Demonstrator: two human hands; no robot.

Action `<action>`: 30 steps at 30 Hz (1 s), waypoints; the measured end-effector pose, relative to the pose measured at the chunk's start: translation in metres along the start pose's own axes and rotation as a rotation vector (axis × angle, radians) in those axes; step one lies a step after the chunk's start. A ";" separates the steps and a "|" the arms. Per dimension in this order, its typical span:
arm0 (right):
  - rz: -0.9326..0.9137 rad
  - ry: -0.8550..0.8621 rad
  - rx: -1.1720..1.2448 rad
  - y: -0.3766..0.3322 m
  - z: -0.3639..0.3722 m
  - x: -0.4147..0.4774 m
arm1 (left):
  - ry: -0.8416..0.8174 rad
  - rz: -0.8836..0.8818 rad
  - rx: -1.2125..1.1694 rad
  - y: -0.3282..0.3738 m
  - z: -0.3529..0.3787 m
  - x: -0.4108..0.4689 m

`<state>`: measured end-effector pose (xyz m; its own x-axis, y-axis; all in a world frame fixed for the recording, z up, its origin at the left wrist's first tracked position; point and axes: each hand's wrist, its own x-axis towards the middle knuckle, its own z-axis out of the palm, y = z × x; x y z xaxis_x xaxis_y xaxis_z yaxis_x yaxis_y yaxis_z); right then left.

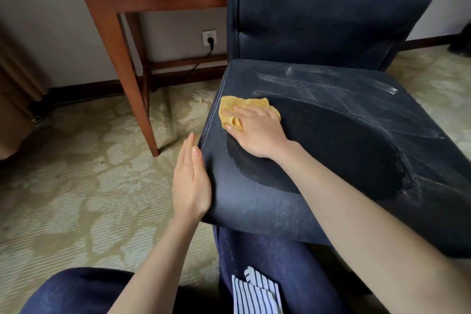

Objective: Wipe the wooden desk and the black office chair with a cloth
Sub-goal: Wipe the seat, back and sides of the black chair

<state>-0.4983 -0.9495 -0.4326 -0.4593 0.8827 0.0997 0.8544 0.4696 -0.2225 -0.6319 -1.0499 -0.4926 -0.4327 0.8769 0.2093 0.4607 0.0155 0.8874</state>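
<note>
Cloth [230, 109], yellow and bunched, on the near-left part of the chair [331, 140] seat, close to the stitched edge. The right hand [257, 132] presses it down, fingers [239, 111] spread and nearly straight, not wrapped round it. The left hand [190, 181] lies open, fingers together, flat against the seat's side, probably steadying the chair.

Likely faults: with the cloth so near the edge, an outward stroke could carry it off onto the carpet [76, 160]. Bunched as it is, it covers little and may only smear dust, leaving streaks like those on the far half of the seat. A hard push could shift the chair if the left hand slackens.

Seat: a dark oval patch looks clean, while the surround, front edge and backrest [318, 7] are grey with dust. The desk [153, 0] stands behind to the left, its top out of view.
</note>
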 end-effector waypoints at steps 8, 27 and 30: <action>-0.293 0.042 0.006 -0.001 0.001 -0.085 | 0.049 -0.007 -0.025 -0.002 0.000 0.000; -0.268 -0.141 0.143 0.051 -0.023 0.101 | -0.189 -0.081 -0.084 -0.018 -0.022 0.062; -0.091 -0.145 0.067 0.074 -0.021 0.157 | -0.220 -0.048 -0.087 -0.025 -0.025 0.075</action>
<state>-0.5024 -0.7759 -0.4134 -0.5684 0.8226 -0.0169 0.7917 0.5413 -0.2831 -0.6951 -0.9969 -0.4888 -0.2683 0.9600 0.0801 0.3710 0.0263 0.9283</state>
